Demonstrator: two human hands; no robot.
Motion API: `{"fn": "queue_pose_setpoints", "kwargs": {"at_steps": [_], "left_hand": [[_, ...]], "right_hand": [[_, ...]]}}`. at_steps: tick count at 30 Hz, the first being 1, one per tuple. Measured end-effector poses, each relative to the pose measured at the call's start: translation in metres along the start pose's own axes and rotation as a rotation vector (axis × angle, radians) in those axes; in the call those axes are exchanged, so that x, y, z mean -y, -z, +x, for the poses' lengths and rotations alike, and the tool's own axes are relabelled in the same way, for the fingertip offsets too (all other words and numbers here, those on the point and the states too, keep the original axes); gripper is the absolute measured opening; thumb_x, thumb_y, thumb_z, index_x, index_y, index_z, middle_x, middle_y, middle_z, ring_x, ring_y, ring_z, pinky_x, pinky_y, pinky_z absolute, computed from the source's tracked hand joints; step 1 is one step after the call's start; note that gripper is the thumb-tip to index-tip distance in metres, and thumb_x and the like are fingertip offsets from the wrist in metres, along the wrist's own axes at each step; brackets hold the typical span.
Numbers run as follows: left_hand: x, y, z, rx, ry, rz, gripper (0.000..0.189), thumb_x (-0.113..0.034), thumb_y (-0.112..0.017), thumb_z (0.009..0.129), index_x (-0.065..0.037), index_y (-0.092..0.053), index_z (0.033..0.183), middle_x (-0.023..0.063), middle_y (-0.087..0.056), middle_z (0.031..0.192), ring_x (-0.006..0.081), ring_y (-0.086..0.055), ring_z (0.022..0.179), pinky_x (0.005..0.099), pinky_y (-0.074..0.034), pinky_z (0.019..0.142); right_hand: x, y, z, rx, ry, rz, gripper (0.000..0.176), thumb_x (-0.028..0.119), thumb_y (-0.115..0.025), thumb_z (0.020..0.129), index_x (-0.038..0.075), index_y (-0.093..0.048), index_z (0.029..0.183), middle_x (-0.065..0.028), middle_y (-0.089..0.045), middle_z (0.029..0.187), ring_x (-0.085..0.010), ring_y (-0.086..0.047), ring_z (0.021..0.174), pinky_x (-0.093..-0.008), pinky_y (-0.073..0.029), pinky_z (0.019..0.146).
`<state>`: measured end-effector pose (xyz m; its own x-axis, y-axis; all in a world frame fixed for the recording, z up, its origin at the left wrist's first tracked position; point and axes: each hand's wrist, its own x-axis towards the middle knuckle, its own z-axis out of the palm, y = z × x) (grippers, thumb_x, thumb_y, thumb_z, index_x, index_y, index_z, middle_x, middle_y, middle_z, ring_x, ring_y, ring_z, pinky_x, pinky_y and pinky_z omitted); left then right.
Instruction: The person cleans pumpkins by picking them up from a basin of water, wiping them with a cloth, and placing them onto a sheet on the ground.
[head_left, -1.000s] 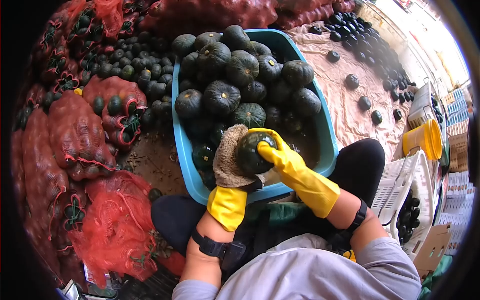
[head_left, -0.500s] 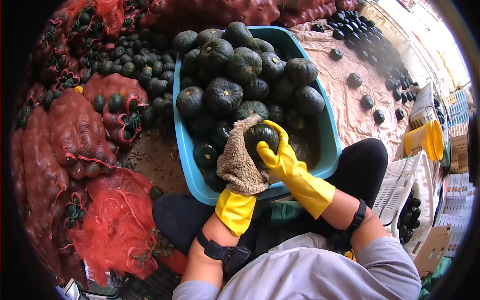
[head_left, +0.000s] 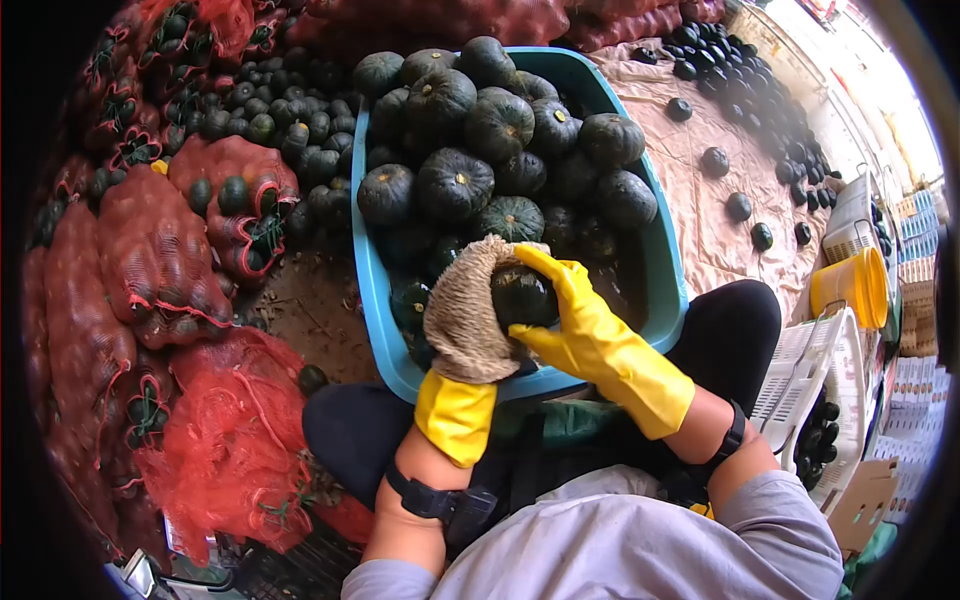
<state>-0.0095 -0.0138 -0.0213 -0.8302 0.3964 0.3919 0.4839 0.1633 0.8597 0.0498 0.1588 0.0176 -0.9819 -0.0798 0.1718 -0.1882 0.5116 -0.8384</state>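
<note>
Update: the small ribbed dark-green squash [head_left: 522,297] has turned a bit above the near rim of the blue plastic tub [head_left: 372,290], and the shaggy tan cloth [head_left: 465,300] over the yellow-gloved left hand [head_left: 458,395] now cups more of it. Right hand [head_left: 578,315], in slick yellow rubber, grips its top, so wiping's mid-go.

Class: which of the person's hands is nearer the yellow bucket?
Right. The right hand grips the squash on the side toward the yellow bucket; the left hand, under a cloth, lies beyond the squash.

Dirt floor [head_left: 310,310] bears blue tub [head_left: 374,290], red net sacks [head_left: 150,270].
</note>
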Motion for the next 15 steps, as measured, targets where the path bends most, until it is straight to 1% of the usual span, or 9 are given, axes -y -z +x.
{"fn": "queue_pose_setpoints", "kwargs": {"at_steps": [2, 3, 5, 7, 9, 10, 11, 13, 15], "left_hand": [[-0.002, 0.018, 0.004, 0.025, 0.028, 0.077, 0.061, -0.012, -0.087, 0.085, -0.003, -0.058, 0.137, 0.015, -0.067, 0.136, 0.0257, -0.065, 0.13, 0.0399, -0.051, 0.113], [0.015, 0.009, -0.001, 0.022, 0.146, 0.047, 0.069, -0.017, -0.091, 0.08, -0.003, -0.056, 0.138, 0.015, -0.067, 0.137, 0.0274, -0.065, 0.13, 0.0395, -0.05, 0.114], [-0.007, 0.006, -0.001, -0.098, -0.114, 0.401, 0.079, -0.022, -0.095, 0.074, -0.005, -0.055, 0.141, 0.0147, -0.067, 0.137, 0.0289, -0.064, 0.132, 0.0392, -0.049, 0.116], [-0.022, -0.013, 0.003, -0.067, 0.274, 0.251, 0.094, -0.027, -0.095, 0.074, -0.01, -0.048, 0.153, 0.0161, -0.07, 0.133, 0.0325, -0.067, 0.128, 0.039, -0.051, 0.114], [-0.038, -0.03, 0.002, -0.137, 0.339, 0.259, 0.094, -0.024, -0.092, 0.079, -0.012, -0.043, 0.158, 0.0169, -0.064, 0.145, 0.0338, -0.064, 0.134, 0.0408, -0.049, 0.115], [-0.046, -0.029, 0.0, -0.107, 0.34, 0.341, 0.093, -0.024, -0.089, 0.081, -0.012, -0.042, 0.16, 0.0175, -0.06, 0.15, 0.0346, -0.063, 0.136, 0.0421, -0.048, 0.116], [-0.055, -0.028, 0.0, -0.078, 0.34, 0.423, 0.092, -0.023, -0.086, 0.083, -0.013, -0.04, 0.161, 0.0181, -0.057, 0.156, 0.0353, -0.061, 0.139, 0.0433, -0.047, 0.116], [-0.062, -0.025, 0.001, -0.046, 0.185, 0.383, 0.091, -0.025, -0.086, 0.08, -0.011, -0.042, 0.158, 0.0182, -0.06, 0.149, 0.0374, -0.062, 0.135, 0.0444, -0.048, 0.115], [-0.047, -0.02, 0.003, -0.021, 0.068, 0.319, 0.087, -0.023, -0.088, 0.075, -0.01, -0.047, 0.152, 0.0179, -0.062, 0.139, 0.0389, -0.063, 0.129, 0.0451, -0.048, 0.114]], "right_hand": [[0.001, 0.0, -0.003, 0.008, 0.053, 0.112, 0.085, 0.016, -0.089, 0.084, 0.009, -0.048, 0.158, -0.0225, -0.058, 0.146, -0.0382, -0.057, 0.136, -0.0477, -0.046, 0.117], [0.014, 0.002, -0.001, 0.089, -0.278, 0.576, 0.08, 0.021, -0.086, 0.089, 0.01, -0.047, 0.158, -0.0171, -0.059, 0.144, -0.0296, -0.057, 0.135, -0.0445, -0.047, 0.116], [-0.016, -0.017, 0.008, -0.017, -0.186, 0.608, 0.074, 0.026, -0.081, 0.095, 0.01, -0.047, 0.158, -0.0141, -0.06, 0.143, -0.024, -0.061, 0.128, -0.0398, -0.052, 0.109], [-0.037, -0.033, 0.02, -0.171, -0.369, 0.635, 0.066, 0.026, -0.075, 0.102, 0.007, -0.046, 0.158, -0.0169, -0.063, 0.142, -0.0224, -0.062, 0.128, -0.0388, -0.051, 0.109], [-0.048, -0.047, 0.03, -0.398, -0.37, 0.563, 0.064, 0.026, -0.074, 0.103, 0.004, -0.046, 0.157, -0.0215, -0.059, 0.145, -0.0273, -0.056, 0.137, -0.0426, -0.045, 0.116], [-0.056, -0.046, 0.019, -0.498, -0.238, 0.103, 0.063, 0.023, -0.074, 0.102, 0.004, -0.048, 0.157, -0.0248, -0.055, 0.147, -0.0352, -0.054, 0.138, -0.0448, -0.043, 0.117], [-0.05, -0.045, 0.017, -0.536, -0.007, 0.047, 0.064, 0.021, -0.077, 0.1, 0.006, -0.051, 0.156, -0.0259, -0.052, 0.147, -0.0402, -0.053, 0.137, -0.0465, -0.042, 0.117], [-0.032, -0.042, 0.006, -0.495, 0.089, -0.228, 0.068, 0.021, -0.082, 0.095, 0.007, -0.052, 0.155, -0.0243, -0.053, 0.145, -0.0401, -0.054, 0.135, -0.047, -0.042, 0.117], [-0.048, -0.047, -0.001, -0.403, -0.097, 0.215, 0.068, 0.025, -0.083, 0.095, 0.009, -0.054, 0.154, -0.0203, -0.054, 0.15, -0.0352, -0.056, 0.137, -0.0442, -0.042, 0.12]]}}
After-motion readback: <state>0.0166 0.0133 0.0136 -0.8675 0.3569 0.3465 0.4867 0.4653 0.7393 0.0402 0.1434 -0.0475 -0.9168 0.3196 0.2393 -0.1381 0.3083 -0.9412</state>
